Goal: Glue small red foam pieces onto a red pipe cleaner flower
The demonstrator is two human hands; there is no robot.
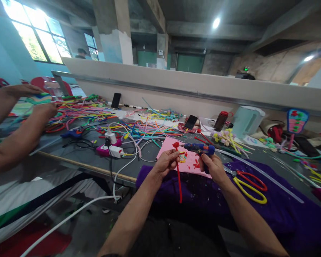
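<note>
My left hand (168, 162) pinches a red fuzzy stem (179, 184), which hangs down below the fingers and carries a small red curled shape at its top. In my right hand (214, 167) is a blue glue gun (199, 148), its nozzle pointing left and close to the red shape; whether they touch is too small to tell. Beneath both hands lies a pink sheet (166, 144) with small red and coloured cut pieces on it. Scissors (250, 184) with red and yellow handles rest on purple cloth (280, 210), right of my right hand.
A co-worker's hands (46, 109) hold a green and yellow piece at the left. A power strip (109, 148) with white plugs and cables sits left of the pink sheet. Behind lie many coloured stems (147, 128), a phone (191, 122), a brown bottle (220, 120) and a pale green jug (247, 120).
</note>
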